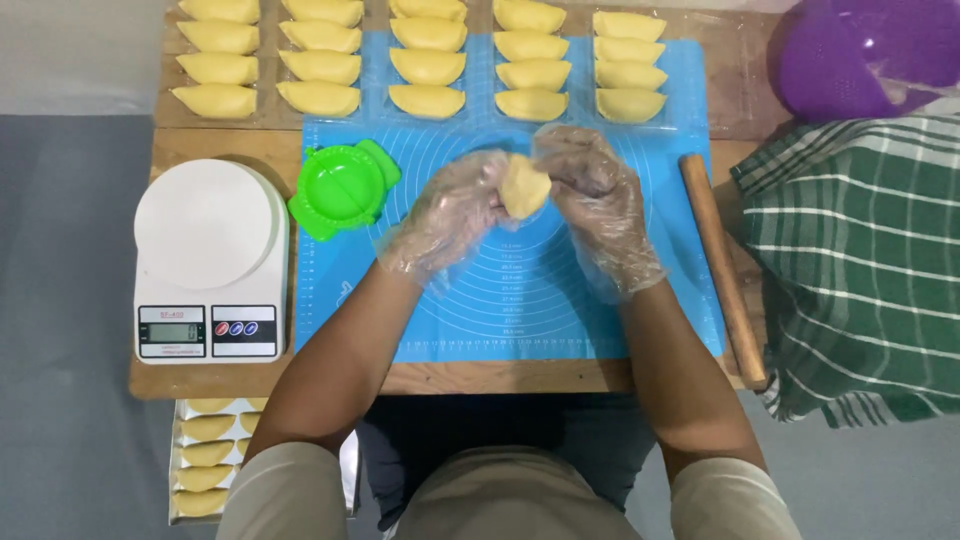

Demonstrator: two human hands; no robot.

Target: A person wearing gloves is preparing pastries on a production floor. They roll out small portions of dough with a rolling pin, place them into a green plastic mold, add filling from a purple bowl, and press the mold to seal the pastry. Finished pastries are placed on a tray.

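nearest, a tray of folded pastries (205, 455) sits below the wooden board's (500, 378) front edge. above the blue mat (520, 300), left hand (450, 210) & right hand (595, 195), both in clear gloves, close together on a yellow dough piece (524, 187); fingertip contact prob. both sides, partly hidden. left: white scale (210, 260), green press mold (343, 187). right: rolling pin (722, 265). far edge: rows of pastries (428, 65).
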